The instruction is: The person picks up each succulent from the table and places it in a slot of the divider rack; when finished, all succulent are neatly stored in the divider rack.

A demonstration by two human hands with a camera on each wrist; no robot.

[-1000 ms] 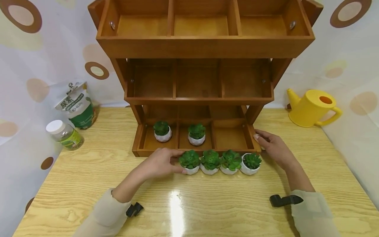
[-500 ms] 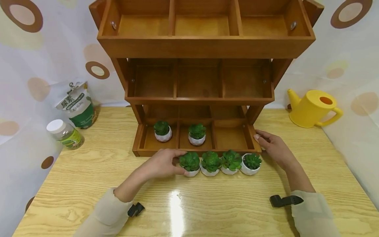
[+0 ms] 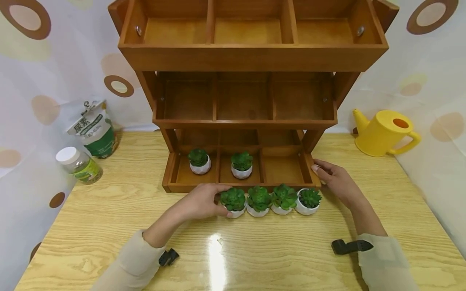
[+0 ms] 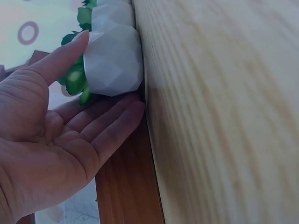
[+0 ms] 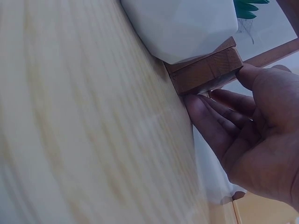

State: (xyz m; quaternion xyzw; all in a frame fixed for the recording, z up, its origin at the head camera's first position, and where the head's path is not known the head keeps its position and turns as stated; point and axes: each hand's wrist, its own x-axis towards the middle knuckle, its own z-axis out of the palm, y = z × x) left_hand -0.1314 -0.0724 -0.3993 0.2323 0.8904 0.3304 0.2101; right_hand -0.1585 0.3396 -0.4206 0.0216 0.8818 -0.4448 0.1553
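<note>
My left hand (image 3: 202,201) holds the leftmost potted succulent (image 3: 233,198) of a front row on the table. In the left wrist view its thumb lies at the rim of the faceted white pot (image 4: 114,63), with the fingers along the pot's other side. Alongside stand more white-potted succulents, a second one (image 3: 259,199), a third (image 3: 284,197) and one at the right end (image 3: 308,200). My right hand (image 3: 336,182) touches the right end of the wooden shelf (image 3: 240,188). Seen from the right wrist, its thumb and fingertips rest against the side panel (image 5: 205,74).
Two potted succulents, one left (image 3: 200,162) and one in the middle (image 3: 242,165), sit in the shelf's bottom tier. A yellow watering can (image 3: 382,133) stands at the back right. A lidded jar (image 3: 81,165) and a green-white pouch (image 3: 97,131) stand at left.
My left hand and the leftmost potted succulent have shifted slightly toward the front edge of the table. The second pot has also moved a little nearer. My right hand has stayed put.
</note>
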